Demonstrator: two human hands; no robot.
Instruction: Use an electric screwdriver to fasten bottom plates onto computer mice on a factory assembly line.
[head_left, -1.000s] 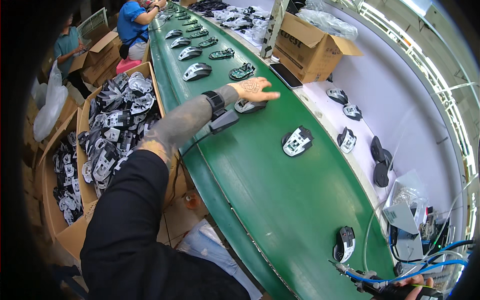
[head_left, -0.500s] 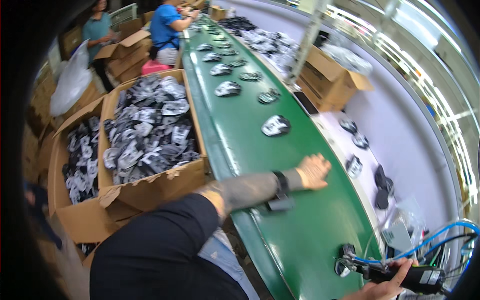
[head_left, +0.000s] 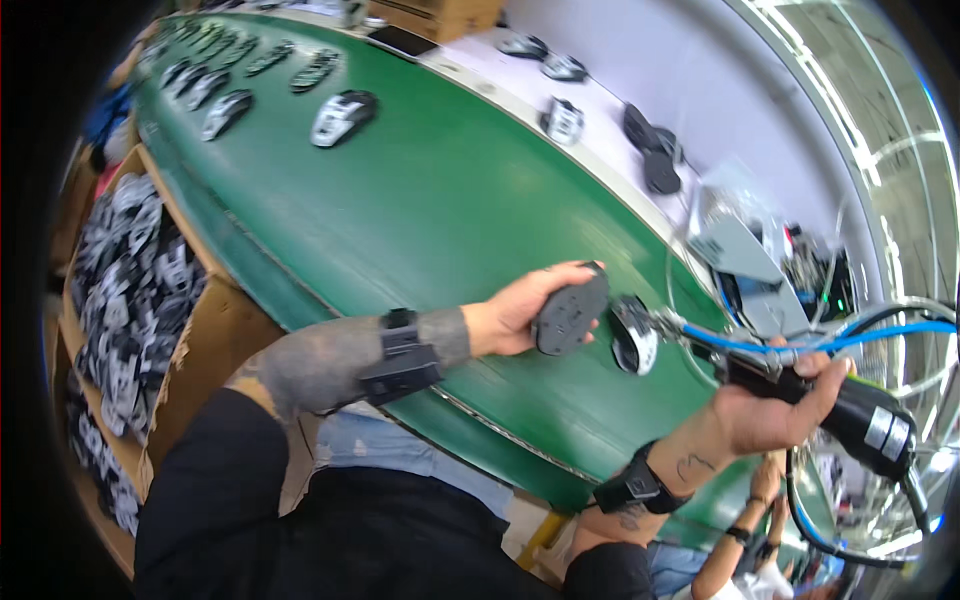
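Nearest, the right hand (head_left: 765, 405) is wrapped fully shut round a black powered screwdriver (head_left: 850, 415) trailing a blue hose (head_left: 830, 340); its tip points left at a black-and-white mouse shell (head_left: 634, 336) on the green conveyor belt (head_left: 430, 210). Just left, the left hand (head_left: 520, 312) pinches a dark oval mouse base (head_left: 570, 312) between thumb and curled fingers, above the belt's near edge. At far left a cardboard box (head_left: 215, 330) holds similar parts. Farther up the belt, more mouse shells (head_left: 342, 115) lie in a row.

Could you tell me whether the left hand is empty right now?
No, the left hand grips a dark oval part above the green belt.
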